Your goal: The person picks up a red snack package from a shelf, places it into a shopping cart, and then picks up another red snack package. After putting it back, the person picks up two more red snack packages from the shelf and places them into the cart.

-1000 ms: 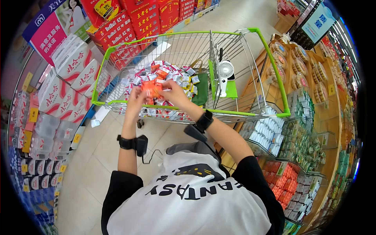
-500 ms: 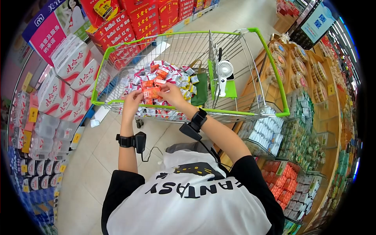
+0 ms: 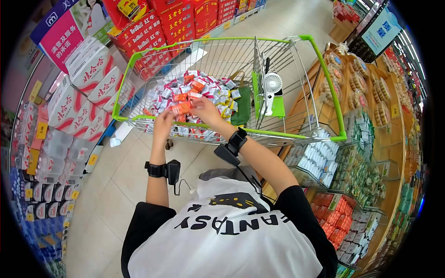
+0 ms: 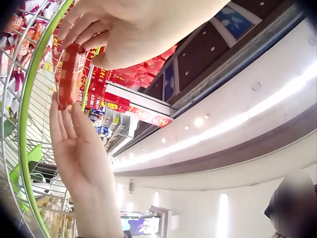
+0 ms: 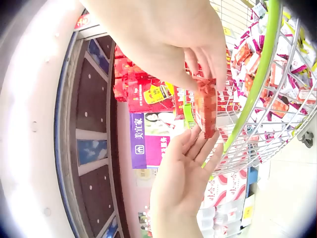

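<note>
Between my two hands, over the near side of the shopping cart [image 3: 153,121], is a small orange-red snack packet [image 3: 182,108]. My left hand [image 3: 162,126] pinches one end of it. My right hand [image 3: 208,112] pinches the other end between thumb and fingers. In the left wrist view the packet [image 4: 72,74] spans from one set of fingertips to the other, with crimped ends and pale print. The right wrist view shows its narrow side [image 5: 210,111]. Below, a heap of small white, pink, orange and yellow packets [image 3: 215,88] lies in the cart's basket.
A green bag [image 3: 242,109] lies beside the heap, and a white handheld fan [image 3: 273,83] rests on the cart's green seat. Shelves with packaged snacks [image 3: 331,208] line the right side. Stacked white cartons [image 3: 90,76] and red drink boxes [image 3: 146,39] stand left and ahead.
The packet, blurred a second ago and then facing up with its broad label, is now tilted and looks narrower. Both hands keep hold of it. The head view has shifted slightly.
</note>
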Action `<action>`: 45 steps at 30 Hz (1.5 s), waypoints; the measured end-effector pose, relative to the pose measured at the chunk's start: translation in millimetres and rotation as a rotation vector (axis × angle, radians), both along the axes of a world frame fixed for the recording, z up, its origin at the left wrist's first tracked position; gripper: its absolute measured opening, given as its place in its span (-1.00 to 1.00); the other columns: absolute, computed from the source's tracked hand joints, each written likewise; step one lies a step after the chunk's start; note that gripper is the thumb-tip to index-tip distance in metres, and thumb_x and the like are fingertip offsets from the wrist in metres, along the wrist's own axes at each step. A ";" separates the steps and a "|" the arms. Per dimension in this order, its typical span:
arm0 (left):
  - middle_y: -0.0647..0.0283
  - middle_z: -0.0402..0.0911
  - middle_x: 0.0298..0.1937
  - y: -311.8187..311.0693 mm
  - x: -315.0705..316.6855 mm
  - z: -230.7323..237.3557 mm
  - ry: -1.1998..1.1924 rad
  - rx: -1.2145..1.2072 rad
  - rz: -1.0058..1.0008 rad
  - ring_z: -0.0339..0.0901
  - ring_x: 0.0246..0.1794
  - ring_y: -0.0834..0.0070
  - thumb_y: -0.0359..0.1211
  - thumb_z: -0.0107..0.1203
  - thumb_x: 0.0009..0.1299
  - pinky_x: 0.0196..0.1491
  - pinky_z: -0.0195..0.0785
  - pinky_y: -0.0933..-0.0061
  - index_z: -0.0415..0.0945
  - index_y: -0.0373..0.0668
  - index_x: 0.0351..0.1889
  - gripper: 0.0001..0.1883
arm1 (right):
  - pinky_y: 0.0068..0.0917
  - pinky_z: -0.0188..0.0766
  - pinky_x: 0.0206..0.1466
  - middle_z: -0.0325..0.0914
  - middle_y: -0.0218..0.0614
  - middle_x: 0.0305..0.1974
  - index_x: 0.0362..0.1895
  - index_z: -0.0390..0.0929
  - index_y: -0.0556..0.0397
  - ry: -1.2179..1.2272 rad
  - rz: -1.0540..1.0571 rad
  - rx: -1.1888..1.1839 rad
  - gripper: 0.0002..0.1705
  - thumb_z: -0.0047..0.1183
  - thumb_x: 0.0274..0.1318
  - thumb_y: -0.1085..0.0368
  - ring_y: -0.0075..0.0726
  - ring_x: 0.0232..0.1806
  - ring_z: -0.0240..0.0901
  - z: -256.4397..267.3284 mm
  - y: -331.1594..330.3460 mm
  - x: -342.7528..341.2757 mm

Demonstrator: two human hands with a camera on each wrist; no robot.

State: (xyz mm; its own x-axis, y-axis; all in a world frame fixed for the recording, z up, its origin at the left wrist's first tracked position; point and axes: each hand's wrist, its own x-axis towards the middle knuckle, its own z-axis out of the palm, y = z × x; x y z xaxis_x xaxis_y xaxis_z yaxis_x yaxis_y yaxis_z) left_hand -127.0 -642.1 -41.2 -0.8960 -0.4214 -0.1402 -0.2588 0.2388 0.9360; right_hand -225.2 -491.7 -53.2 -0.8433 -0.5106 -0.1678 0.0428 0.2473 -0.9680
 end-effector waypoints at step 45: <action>0.13 0.51 -0.61 124.7 -277.2 -120.2 -0.389 -0.065 -0.527 0.52 -0.60 0.31 -0.26 -0.12 0.13 -0.62 0.31 0.20 0.45 -0.30 -0.49 -0.73 | -0.18 0.36 -0.35 0.47 -0.09 -0.54 -0.48 0.46 0.10 0.621 -0.004 0.650 -0.70 -0.09 -0.14 0.11 -0.03 -0.43 0.44 -10.8 152.0 -3.0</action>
